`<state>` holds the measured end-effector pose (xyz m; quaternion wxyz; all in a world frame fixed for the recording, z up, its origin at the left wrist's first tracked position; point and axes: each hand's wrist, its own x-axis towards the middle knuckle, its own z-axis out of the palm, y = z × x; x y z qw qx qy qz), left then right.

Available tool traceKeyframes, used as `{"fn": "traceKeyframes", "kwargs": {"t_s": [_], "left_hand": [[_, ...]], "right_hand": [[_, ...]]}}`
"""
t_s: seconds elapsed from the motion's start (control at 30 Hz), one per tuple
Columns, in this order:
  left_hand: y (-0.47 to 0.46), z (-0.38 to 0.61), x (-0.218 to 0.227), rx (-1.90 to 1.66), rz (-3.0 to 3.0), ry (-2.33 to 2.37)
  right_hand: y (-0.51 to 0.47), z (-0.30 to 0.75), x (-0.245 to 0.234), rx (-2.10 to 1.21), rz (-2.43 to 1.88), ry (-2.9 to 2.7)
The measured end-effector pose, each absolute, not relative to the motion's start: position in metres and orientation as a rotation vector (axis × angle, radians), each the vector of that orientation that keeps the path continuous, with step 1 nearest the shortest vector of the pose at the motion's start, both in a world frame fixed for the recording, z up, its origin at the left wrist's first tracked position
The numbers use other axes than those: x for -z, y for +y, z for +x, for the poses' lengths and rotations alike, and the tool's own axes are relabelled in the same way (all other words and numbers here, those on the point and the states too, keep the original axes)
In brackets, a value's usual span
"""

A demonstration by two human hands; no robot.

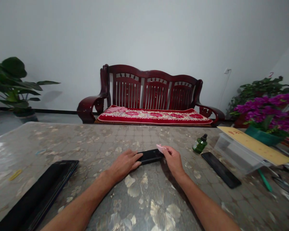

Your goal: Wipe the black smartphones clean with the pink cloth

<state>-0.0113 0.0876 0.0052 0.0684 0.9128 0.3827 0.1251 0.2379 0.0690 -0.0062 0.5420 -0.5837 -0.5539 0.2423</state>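
Note:
A flat black oblong object (149, 156), which looks like a phone, lies on the table in front of me. My left hand (127, 163) grips its left end, with the fingers on top and along the near edge. Between the fingertips of my right hand (172, 158) is a small pink cloth (161, 148), bunched at the right end of the black object. Part of that end is hidden by the cloth and fingers. A black phone (221, 170) lies farther right, apart from both hands.
A green pump bottle (200, 143) stands beside a clear plastic box (239, 153) topped by a yellow envelope (255, 144). Right of these are purple flowers (272, 110) and a green-handled tool (265, 180). A long black case (38, 192) and a yellow band (15, 175) lie left.

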Motion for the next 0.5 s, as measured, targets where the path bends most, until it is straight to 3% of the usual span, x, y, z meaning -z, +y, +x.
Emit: {"fn": "traceKeyframes", "kwargs": {"t_s": [0.2,0.5], "left_hand": [[0.083,-0.013,-0.009,-0.304,2.803,1.273],[0.089,-0.016,0.01,-0.795,3.028,1.079]], "right_hand": [[0.069,0.241,-0.008,-0.658,-1.374,-1.272],[0.07,0.238,-0.011,-0.594,-1.4,-1.318]]}}
